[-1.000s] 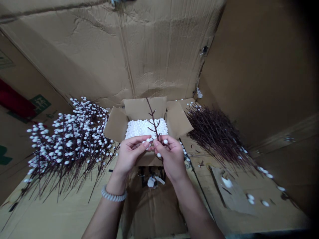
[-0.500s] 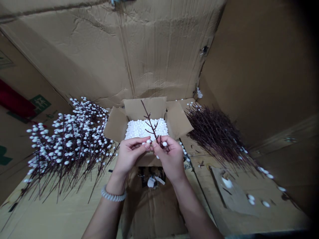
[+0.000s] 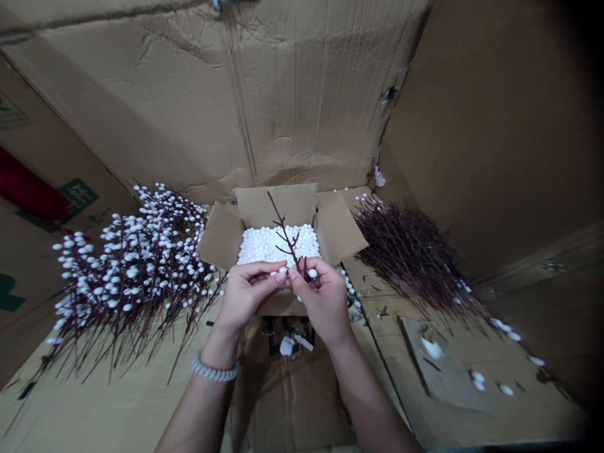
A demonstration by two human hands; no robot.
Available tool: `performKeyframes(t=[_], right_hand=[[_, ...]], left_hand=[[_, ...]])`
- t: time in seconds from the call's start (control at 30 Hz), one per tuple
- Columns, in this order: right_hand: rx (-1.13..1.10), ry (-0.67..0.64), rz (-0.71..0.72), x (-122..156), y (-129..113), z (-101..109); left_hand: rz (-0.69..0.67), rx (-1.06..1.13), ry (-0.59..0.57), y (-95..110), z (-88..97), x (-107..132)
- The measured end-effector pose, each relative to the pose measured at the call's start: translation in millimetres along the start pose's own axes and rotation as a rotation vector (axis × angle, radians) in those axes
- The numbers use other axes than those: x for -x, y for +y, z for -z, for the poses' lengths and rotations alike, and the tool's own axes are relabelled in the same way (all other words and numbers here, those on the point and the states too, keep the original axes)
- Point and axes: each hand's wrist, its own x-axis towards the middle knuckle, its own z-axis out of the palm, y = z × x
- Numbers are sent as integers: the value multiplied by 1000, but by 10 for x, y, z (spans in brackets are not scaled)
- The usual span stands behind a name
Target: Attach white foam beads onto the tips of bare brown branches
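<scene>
Between thumb and fingers, my right hand (image 3: 323, 296) grips a dark brown artificial twig (image 3: 287, 236) that points up and away, with bare side shoots near its top. White berries show at its lower part, close to my fingers. My left hand (image 3: 248, 292) is closed in a pinch on a small white foam berry (image 3: 282, 270), right beside the twig. Both hands are over the near edge of an open cardboard box (image 3: 276, 207) filled with loose white foam balls (image 3: 257, 244). The exact contact between berry and twig is hidden by my fingertips.
At left lies a heap of twigs with white berries (image 3: 127, 270). On the right is a pile of mostly bare brown twigs (image 3: 410, 251). Stray white balls (image 3: 506, 390) and a cardboard scrap (image 3: 443, 371) lie on the right of the table. Tall cardboard panels (image 3: 306, 94) enclose the back and sides.
The view has shifted very slightly. Both hands keep their grip at the same spot over the box, with no clear change in the twig or the berry.
</scene>
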Motion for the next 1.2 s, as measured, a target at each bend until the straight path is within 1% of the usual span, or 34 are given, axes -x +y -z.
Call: performKeyframes(t=[0.23, 0.5, 0.6, 0.73, 0.83, 1.0, 1.2], right_hand=[[55, -7, 6, 5, -9, -2], [67, -7, 11, 5, 7, 7], [26, -6, -5, 6, 13, 3], [-131, -25, -57, 7, 4, -11], [-210, -33, -64, 5, -12, -19], [-191, -32, -57, -2, -15, -22], [-147, -31, -42, 1, 1, -19]], left_hand=[[-35, -40, 6, -3, 5, -6], [-21, -35, 9, -12, 12, -9], [-10, -4, -4, -13, 10, -16], [-10, 33, -35, -19, 25, -21], [-22, 31, -36, -29, 48, -24], [-35, 29, -28, -43, 65, -28], [-37, 23, -29, -27, 45, -25]])
